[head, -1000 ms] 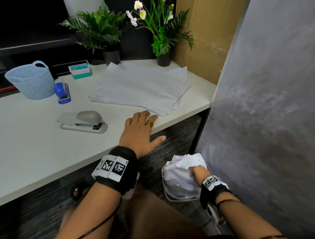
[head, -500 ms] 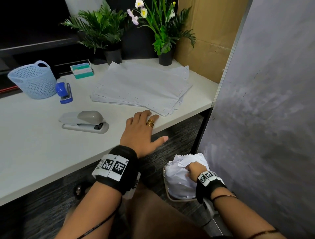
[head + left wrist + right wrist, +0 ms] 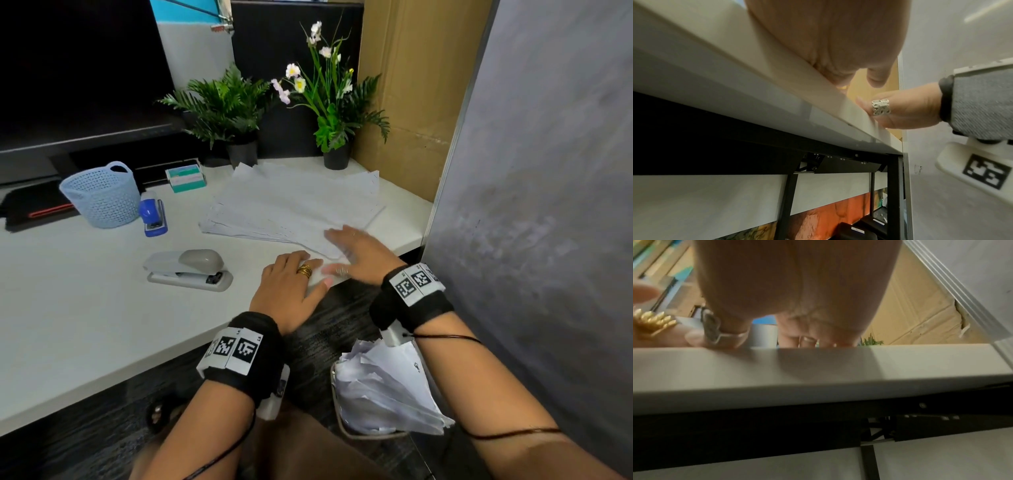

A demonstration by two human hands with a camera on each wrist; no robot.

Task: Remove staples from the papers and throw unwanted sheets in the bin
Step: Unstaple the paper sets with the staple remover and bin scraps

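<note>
Papers (image 3: 291, 205), a loose fanned stack, toward the far right corner of the desk (image 3: 85, 308), near edge just under the right hand (image 3: 356, 250). Right hand flat, fingers spread and straight, gripping nothing; left hand (image 3: 291, 291) likewise flat at the front edge, thumb out, empty. Bin (image 3: 383, 390) on the floor below the front right corner, heaped with crumpled sheets. Best next: slide one stapled set off the stack's near edge, pin with the left palm, pick at the staple corner. Grey stapler (image 3: 188, 270) near the front edge, well left of the papers. No brand or writing legible; only square coded tags on both wristbands.
</note>
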